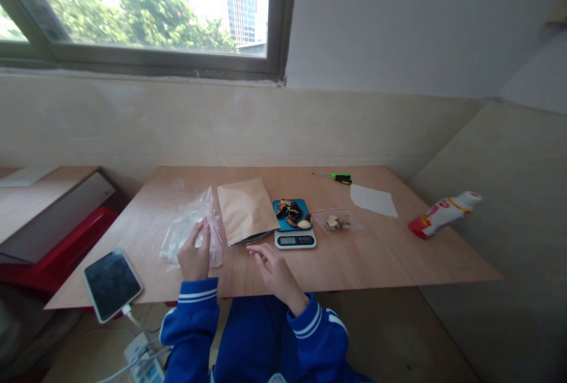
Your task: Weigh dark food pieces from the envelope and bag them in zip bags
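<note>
My left hand (195, 251) is over a pile of clear plastic zip bags (177, 235), its fingertips pinched at the red zip strip of a zip bag. Just right of it lies a brown paper pouch (245, 208), its dark-lined mouth facing me. By that mouth is my right hand (272, 268), fingers partly stretched out and apart, with nothing visible in them. A small kitchen scale (305, 240) with a blue plate stands beside the pouch. On its plate rest several dark, dried-looking pieces (292, 213) and a pale one.
Right of the scale lies a small zip bag (337, 222) holding pale pieces. Behind it are a green-and-black screwdriver (341, 178) and a white paper sheet (374, 201). A red-and-white bottle (443, 214) is at the right. A phone (113, 282) with a cable overhangs the left front edge.
</note>
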{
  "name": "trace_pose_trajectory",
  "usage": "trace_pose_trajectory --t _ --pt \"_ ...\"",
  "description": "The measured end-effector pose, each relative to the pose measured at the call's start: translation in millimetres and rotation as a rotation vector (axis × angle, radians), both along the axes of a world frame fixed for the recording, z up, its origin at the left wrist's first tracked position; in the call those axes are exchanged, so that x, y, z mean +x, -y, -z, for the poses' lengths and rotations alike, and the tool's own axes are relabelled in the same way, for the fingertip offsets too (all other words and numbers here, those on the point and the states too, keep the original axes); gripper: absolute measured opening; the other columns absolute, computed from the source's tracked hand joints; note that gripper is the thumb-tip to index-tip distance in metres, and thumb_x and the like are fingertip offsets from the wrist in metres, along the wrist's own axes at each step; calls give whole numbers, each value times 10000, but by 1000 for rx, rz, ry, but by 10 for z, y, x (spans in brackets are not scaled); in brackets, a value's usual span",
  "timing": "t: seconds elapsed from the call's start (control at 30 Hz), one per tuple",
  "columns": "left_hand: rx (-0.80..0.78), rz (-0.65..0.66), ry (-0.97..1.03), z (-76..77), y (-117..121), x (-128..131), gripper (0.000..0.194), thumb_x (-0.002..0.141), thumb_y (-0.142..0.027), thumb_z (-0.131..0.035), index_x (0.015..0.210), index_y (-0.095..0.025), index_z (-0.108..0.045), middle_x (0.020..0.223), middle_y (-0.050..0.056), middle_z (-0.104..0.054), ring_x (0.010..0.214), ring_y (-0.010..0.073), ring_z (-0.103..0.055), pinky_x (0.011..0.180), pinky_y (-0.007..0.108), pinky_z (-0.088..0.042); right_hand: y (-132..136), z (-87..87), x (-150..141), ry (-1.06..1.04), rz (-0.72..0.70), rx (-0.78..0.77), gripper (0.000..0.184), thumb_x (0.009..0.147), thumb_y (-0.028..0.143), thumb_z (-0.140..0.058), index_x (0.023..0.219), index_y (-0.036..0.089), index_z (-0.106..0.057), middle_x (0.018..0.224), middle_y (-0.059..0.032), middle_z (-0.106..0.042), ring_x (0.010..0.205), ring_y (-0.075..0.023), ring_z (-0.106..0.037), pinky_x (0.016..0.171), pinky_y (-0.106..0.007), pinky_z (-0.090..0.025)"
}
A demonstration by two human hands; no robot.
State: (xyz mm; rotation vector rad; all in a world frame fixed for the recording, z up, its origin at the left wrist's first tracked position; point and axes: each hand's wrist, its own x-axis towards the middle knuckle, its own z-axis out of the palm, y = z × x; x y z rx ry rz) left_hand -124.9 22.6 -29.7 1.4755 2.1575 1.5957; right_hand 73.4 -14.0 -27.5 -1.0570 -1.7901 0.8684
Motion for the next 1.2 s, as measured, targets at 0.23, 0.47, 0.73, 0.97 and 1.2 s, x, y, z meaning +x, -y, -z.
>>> trace_pose_trajectory --t 0.23,0.47,0.73,0.97,1.2 --pt "223 661 -99 -348 210 684 294 867 -233 -550 1144 -209 -646 1152 54 -678 1079 197 -629 938 323 -510 10 -124 -130 -419 240 -139 375 964 414 -341 1244 201 -472 1189 -97 -606 1060 -180 -598 900 -320 -495" --pt "157 941 -116 -346 233 819 275 890 -204 -502 1113 -220 -664 1158 79 -666 1134 220 -588 957 400 -499 -27 -173 26 -432 458 -154 401 935 465 -363 1199 189 -483 1242 -129 -593 1184 -225 -549 974 -373 -466" --pt "146 865 -5 -274 212 685 264 846 -205 -574 1106 -217 -616 1077 73 -654 1030 194 -609 825 322 -532 17 -204 -32 -280 248 -62 355 971 366 -329 1190 188 -545 1172 -104 -642 1132 -206 -587 958 -339 -477" --pt "130 741 88 -93 186 600 462 802 -262 -642 1236 -224 -489 1058 66 -600 871 150 -628 650 259 -547 18 -173 -72 -214 111 -56 394 977 345 -330 1269 194 -547 1267 -91 -603 1205 -200 -539 1040 -365 -423" --pt "169 564 15 -121 228 498 139 809 -318 -623 869 -196 -650 782 10 -622 641 112 -597 595 238 -513 -11 -181 -138 -250 28 -98 348 946 335 -420 1201 206 -617 1192 -74 -658 1135 -216 -598 970 -371 -493"
